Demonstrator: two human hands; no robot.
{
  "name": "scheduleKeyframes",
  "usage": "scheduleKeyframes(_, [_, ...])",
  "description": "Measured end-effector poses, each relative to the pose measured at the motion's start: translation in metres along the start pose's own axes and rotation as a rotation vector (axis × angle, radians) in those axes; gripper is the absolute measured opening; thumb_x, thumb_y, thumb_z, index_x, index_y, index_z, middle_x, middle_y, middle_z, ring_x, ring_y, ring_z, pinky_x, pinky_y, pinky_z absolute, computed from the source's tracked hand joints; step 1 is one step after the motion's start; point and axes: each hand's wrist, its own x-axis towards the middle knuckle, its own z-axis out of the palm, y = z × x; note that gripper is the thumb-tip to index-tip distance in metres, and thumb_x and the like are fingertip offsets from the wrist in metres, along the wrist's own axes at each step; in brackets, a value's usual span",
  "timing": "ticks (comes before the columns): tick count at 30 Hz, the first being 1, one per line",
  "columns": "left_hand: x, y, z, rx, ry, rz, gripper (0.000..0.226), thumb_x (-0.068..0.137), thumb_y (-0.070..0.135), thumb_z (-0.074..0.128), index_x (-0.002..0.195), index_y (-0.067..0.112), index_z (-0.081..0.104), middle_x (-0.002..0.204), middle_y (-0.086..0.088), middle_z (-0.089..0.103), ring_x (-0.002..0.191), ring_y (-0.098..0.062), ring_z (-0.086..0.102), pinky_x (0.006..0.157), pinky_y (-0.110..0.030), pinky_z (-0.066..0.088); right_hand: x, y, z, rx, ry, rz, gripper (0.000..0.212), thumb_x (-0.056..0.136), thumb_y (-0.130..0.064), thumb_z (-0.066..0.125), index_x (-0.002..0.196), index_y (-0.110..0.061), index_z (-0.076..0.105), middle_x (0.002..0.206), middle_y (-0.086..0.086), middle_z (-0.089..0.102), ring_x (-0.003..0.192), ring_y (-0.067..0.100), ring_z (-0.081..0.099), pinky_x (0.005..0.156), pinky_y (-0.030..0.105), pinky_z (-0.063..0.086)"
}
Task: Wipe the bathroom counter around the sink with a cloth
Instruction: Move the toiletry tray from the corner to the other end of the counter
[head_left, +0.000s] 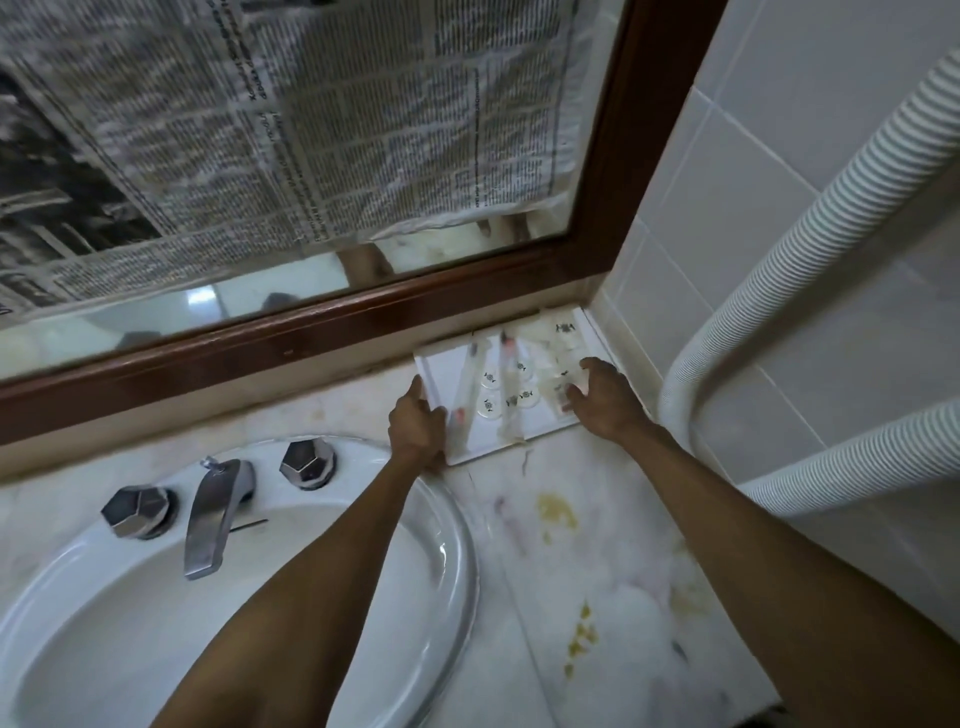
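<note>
Yellow stains (558, 512) are seen on the counter (613, 587) at lower right, nearest. Beyond, the tray (441, 366) in the far corner is gripped by the left hand (418, 423) at its left edge; the right hand (605, 397) lies open on its right side. No cloth is seen.

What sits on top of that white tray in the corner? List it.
On the white tray lie small wrapped toiletry packets and long thin sachets; labels are too blurred to read. The right hand covers part of the contents.
</note>
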Motion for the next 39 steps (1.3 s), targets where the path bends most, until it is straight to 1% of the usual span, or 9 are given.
scheduleKeyframes(4, [0.008, -0.007, -0.014, 0.032, 0.001, -0.042, 0.069, 0.090, 0.011, 0.065, 0.154, 0.015, 0.038, 0.088, -0.009, 0.072, 0.105, -0.033, 0.065, 0.093, -0.037, 0.049, 0.011, -0.003, 0.004, -0.099, 0.020, 0.045, 0.064, 0.098, -0.036, 0.053, 0.148, -0.005, 0.028, 0.149, 0.019, 0.034, 0.139, 0.038, 0.034, 0.106, 0.052, 0.038])
scheduleKeyframes(10, [0.015, -0.013, -0.024, -0.038, -0.034, -0.129, 0.069, 0.089, 0.012, 0.069, 0.152, 0.020, 0.041, 0.065, 0.007, 0.059, 0.093, -0.030, 0.067, 0.098, -0.041, 0.052, 0.027, -0.002, 0.013, 0.084, -0.003, 0.162, 0.086, 0.094, -0.047, 0.056, 0.154, -0.004, 0.012, 0.152, 0.023, 0.034, 0.139, 0.042, 0.034, 0.112, 0.048, 0.034])
scheduleKeyframes(15, [0.009, -0.011, -0.031, -0.081, -0.052, -0.105, 0.064, 0.092, 0.006, 0.065, 0.152, 0.016, 0.043, 0.078, -0.007, 0.062, 0.087, -0.032, 0.060, 0.087, -0.038, 0.050, 0.024, -0.010, 0.009, 0.165, 0.032, 0.231, 0.093, 0.088, -0.054, 0.062, 0.152, -0.001, 0.018, 0.151, 0.027, 0.033, 0.140, 0.043, 0.032, 0.112, 0.046, 0.031])
scheduleKeyframes(19, [-0.009, -0.013, -0.048, -0.123, -0.018, -0.101, 0.063, 0.094, 0.004, 0.062, 0.152, 0.016, 0.042, 0.078, 0.002, 0.051, 0.084, -0.024, 0.056, 0.080, -0.035, 0.048, 0.003, -0.020, 0.009, 0.168, 0.065, 0.193, 0.091, 0.082, -0.061, 0.066, 0.143, -0.002, 0.034, 0.142, 0.026, 0.036, 0.137, 0.043, 0.031, 0.109, 0.048, 0.034])
scheduleKeyframes(26, [-0.050, -0.021, -0.109, -0.099, 0.007, -0.018, 0.055, 0.092, 0.009, 0.065, 0.142, 0.027, 0.053, 0.094, -0.001, 0.056, 0.087, -0.021, 0.057, 0.073, -0.025, 0.045, -0.054, -0.052, 0.005, 0.277, 0.091, 0.135, 0.107, 0.072, -0.062, 0.076, 0.149, -0.008, 0.025, 0.144, 0.019, 0.033, 0.137, 0.036, 0.035, 0.112, 0.044, 0.035])
scheduleKeyframes(29, [-0.073, -0.027, -0.143, -0.099, -0.005, 0.032, 0.057, 0.092, 0.008, 0.065, 0.145, 0.023, 0.052, 0.093, -0.001, 0.055, 0.087, -0.023, 0.056, 0.073, -0.034, 0.052, -0.083, -0.073, 0.008, 0.281, 0.106, 0.093, 0.104, 0.070, -0.061, 0.078, 0.144, -0.008, 0.027, 0.142, 0.017, 0.036, 0.130, 0.035, 0.045, 0.106, 0.042, 0.042])
scheduleKeyframes(32, [-0.099, -0.041, -0.182, -0.102, 0.044, 0.060, 0.048, 0.092, 0.009, 0.065, 0.137, 0.023, 0.057, 0.095, -0.003, 0.060, 0.086, -0.021, 0.056, 0.062, -0.023, 0.046, -0.118, -0.101, 0.017, 0.270, 0.116, 0.051, 0.097, 0.073, -0.056, 0.079, 0.139, -0.007, 0.027, 0.138, 0.017, 0.039, 0.125, 0.036, 0.049, 0.100, 0.040, 0.042])
scheduleKeyframes(36, [-0.138, -0.073, -0.235, -0.199, 0.102, 0.094, 0.049, 0.086, 0.017, 0.069, 0.134, 0.023, 0.062, 0.090, 0.002, 0.060, 0.084, -0.021, 0.060, 0.076, -0.032, 0.053, -0.164, -0.142, 0.037, 0.290, 0.135, -0.030, 0.091, 0.074, -0.053, 0.079, 0.134, -0.006, 0.029, 0.134, 0.016, 0.040, 0.121, 0.035, 0.051, 0.098, 0.039, 0.043])
scheduleKeyframes(39, [-0.173, -0.103, -0.276, -0.291, 0.164, 0.098, 0.037, 0.087, 0.023, 0.074, 0.123, 0.027, 0.067, 0.088, -0.005, 0.062, 0.081, -0.019, 0.057, 0.071, -0.028, 0.048, -0.201, -0.175, 0.061, 0.313, 0.137, -0.084, 0.088, 0.075, -0.052, 0.079, 0.133, -0.007, 0.030, 0.134, 0.014, 0.040, 0.120, 0.033, 0.052, 0.098, 0.038, 0.044])
